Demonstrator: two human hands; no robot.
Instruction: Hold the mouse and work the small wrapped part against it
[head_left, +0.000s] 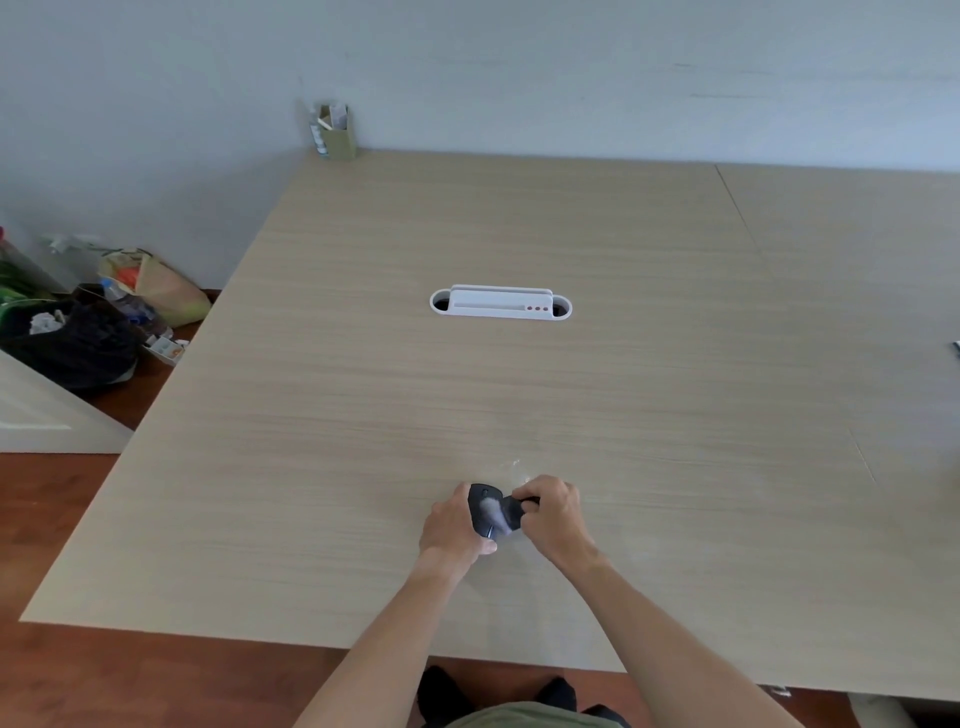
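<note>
My left hand (451, 525) grips a black computer mouse (484, 508) just above the light wooden table (363, 415), near its front edge. My right hand (551, 514) pinches a small dark piece (514, 512) that lies against the right side of the mouse; whether it is a cover or a cloth I cannot tell. A small crumpled bit of clear plastic (514, 470) lies on the table just beyond my hands.
A white cable port (500, 303) is set into the table's middle. A green pen holder (336, 134) stands at the far left corner against the wall. Bags and rubbish (78, 332) sit on the floor to the left. A dark object (956, 348) shows at the right edge.
</note>
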